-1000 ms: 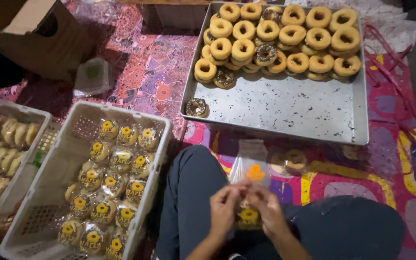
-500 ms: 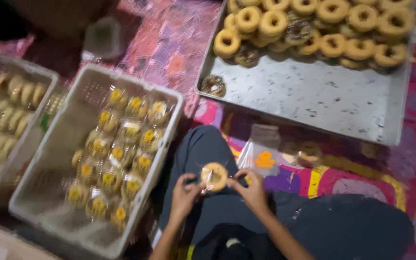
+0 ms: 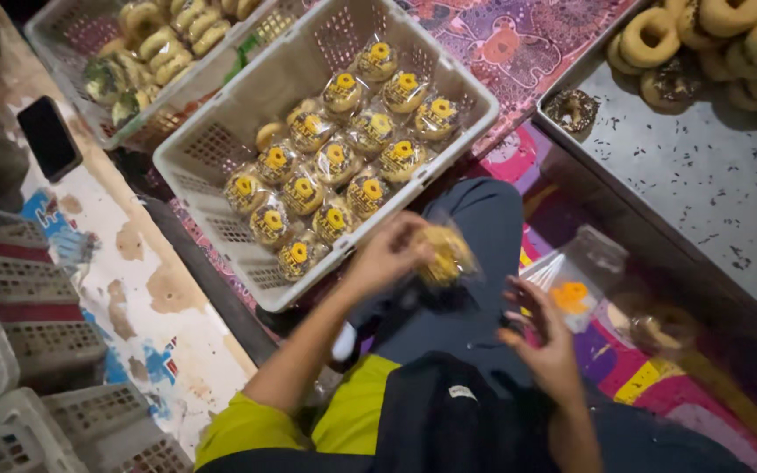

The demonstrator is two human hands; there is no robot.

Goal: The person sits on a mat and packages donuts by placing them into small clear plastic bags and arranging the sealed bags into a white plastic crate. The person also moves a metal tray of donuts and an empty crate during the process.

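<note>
Holding bagged donut (image 3: 445, 254) in left hand (image 3: 389, 254) nr white basket (image 3: 221, 144), right hand (image 3: 543, 337) empty

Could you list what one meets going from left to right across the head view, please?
Dark phone → white basket of bagged doughnuts → left hand holding a bagged doughnut → right hand → metal tray of doughnuts.

The person wears a lime-yellow short-sleeved top (image 3: 343, 420) and dark blue-grey trousers (image 3: 484, 228). A black cloth with a small white tag (image 3: 449, 412) lies at 6 o'clock. Both forearms are bare.
</note>
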